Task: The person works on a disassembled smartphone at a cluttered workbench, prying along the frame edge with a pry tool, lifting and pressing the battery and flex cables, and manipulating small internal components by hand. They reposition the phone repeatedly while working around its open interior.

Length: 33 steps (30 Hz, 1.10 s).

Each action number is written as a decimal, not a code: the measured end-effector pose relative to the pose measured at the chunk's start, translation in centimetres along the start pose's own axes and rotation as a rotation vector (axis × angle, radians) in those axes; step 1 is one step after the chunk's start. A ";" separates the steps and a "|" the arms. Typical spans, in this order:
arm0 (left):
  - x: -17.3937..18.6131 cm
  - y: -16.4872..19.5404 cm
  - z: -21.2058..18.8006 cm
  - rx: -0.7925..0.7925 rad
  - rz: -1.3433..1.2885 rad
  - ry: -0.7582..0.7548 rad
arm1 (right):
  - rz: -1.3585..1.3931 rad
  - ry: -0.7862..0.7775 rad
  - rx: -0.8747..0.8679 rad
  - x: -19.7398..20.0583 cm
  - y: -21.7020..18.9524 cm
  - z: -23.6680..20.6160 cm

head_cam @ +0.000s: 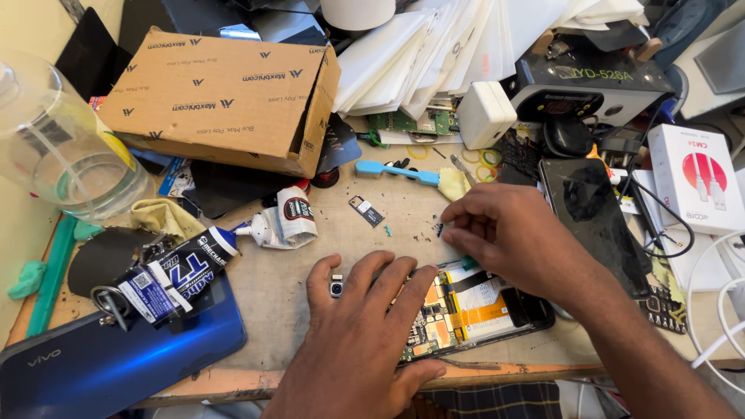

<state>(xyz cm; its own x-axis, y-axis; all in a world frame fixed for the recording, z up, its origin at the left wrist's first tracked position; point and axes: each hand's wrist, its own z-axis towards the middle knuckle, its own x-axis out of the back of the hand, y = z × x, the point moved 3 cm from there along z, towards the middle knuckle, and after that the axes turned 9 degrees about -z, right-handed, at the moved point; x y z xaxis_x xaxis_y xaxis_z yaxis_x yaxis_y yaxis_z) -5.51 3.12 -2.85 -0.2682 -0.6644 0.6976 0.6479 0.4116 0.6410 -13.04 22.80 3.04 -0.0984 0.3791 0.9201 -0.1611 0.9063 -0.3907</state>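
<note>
An opened phone (473,310) lies face down on the workbench, its circuit board, battery and orange flex showing. My left hand (361,326) lies flat across the phone's left end, pinning it down. My right hand (516,233) hovers over the phone's upper edge, fingertips pinched around a small dark part near a green-tipped tool (458,264); the part is too small to identify. A small camera module (336,286) sits beside my left thumb. A little SIM tray piece (366,210) rests further up the bench.
A cardboard box (225,97) stands at the back left, a glue tube (283,219) and a black adhesive tube (174,271) left of centre. A blue phone back cover (116,357) lies front left, a dark screen panel (594,217) right, a blue brush (396,171) behind.
</note>
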 end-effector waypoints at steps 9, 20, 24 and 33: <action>0.4 -0.5 -0.1 0.020 -0.020 -0.061 | -0.021 -0.056 -0.049 -0.4 0.0 0.6; 1.4 -0.9 -0.1 0.025 -0.062 -0.038 | -0.011 -0.042 -0.118 -0.3 -0.9 0.4; 1.2 -1.3 -0.2 0.044 -0.068 -0.049 | -0.101 0.018 0.115 0.1 -2.2 -0.3; 0.6 -1.7 -0.2 0.052 -0.073 -0.099 | -0.257 -0.137 0.214 0.5 -2.7 0.8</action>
<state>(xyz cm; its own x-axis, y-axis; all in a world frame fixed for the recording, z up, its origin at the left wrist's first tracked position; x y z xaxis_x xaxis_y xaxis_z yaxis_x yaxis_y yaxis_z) -6.64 1.89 -3.60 -0.3838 -0.6298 0.6753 0.5873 0.3979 0.7048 -13.45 20.38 4.57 -0.1568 0.1019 0.9824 -0.3980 0.9038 -0.1573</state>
